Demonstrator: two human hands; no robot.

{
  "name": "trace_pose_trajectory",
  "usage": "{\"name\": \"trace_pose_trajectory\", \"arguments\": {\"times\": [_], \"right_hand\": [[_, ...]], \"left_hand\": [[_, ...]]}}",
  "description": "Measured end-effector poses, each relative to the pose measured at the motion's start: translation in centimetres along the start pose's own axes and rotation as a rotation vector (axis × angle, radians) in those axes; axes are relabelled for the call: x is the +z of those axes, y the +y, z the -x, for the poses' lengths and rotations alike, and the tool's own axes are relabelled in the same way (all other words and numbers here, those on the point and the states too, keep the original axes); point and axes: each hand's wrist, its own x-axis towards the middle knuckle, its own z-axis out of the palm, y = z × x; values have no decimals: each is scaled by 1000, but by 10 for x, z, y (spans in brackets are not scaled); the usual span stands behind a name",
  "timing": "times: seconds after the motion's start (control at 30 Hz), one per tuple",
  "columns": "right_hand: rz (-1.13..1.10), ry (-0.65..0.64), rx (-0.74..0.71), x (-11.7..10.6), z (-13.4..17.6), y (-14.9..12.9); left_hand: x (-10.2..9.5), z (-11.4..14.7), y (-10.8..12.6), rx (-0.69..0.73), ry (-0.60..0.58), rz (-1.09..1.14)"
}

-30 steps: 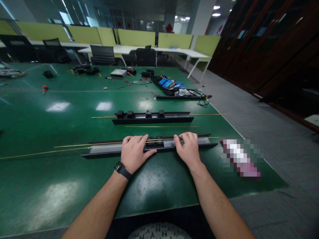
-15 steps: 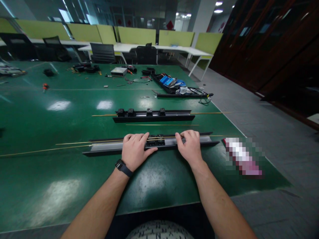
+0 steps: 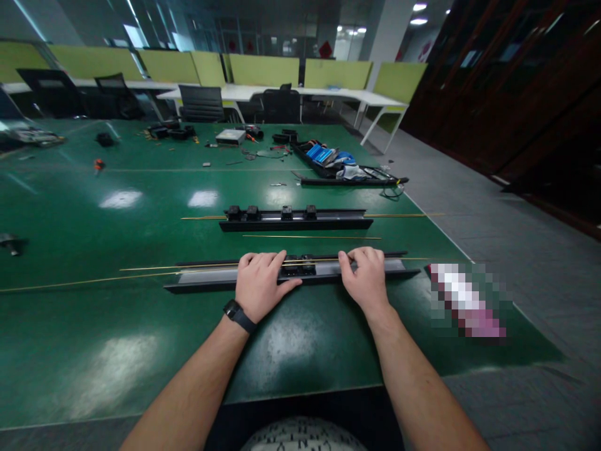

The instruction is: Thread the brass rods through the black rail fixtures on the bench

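Note:
A long black channel (image 3: pixel 211 276) with a pale inner floor lies crosswise in front of me. Two small black blocks (image 3: pixel 300 265) sit side by side in its middle. My left hand (image 3: pixel 261 279) grips the channel just left of the blocks, fingers over the far side and thumb along the near edge. On the right, my right hand (image 3: pixel 365 275) is closed in a pinch on a thin brass rod (image 3: pixel 323 261) running above the blocks. Another thin brass rod (image 3: pixel 94 283) stretches out to the left. The fingertips of both hands are partly hidden.
Farther back lies a second black channel (image 3: pixel 295 225) with several black blocks, then a loose brass rod (image 3: pixel 310 237). A black tray (image 3: pixel 323 168) holds blue packets and cables. To my right is a blurred-out pink and white item (image 3: pixel 464 300), near the table's edge.
The view has shifted slightly, so everything appears a little farther right. Both hands keep nearly the same hold on the channel and rod.

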Motion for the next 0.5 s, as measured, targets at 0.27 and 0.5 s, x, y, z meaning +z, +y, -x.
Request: {"name": "trace_pose_trajectory", "arguments": {"times": [0.27,0.5], "right_hand": [[-39,-9,-38,1,1,-6],[-33,-24,-40,2,0,-3]], "left_hand": [[2,1,-1,-4,4,20],[1,0,0,-2,3,20]]}}
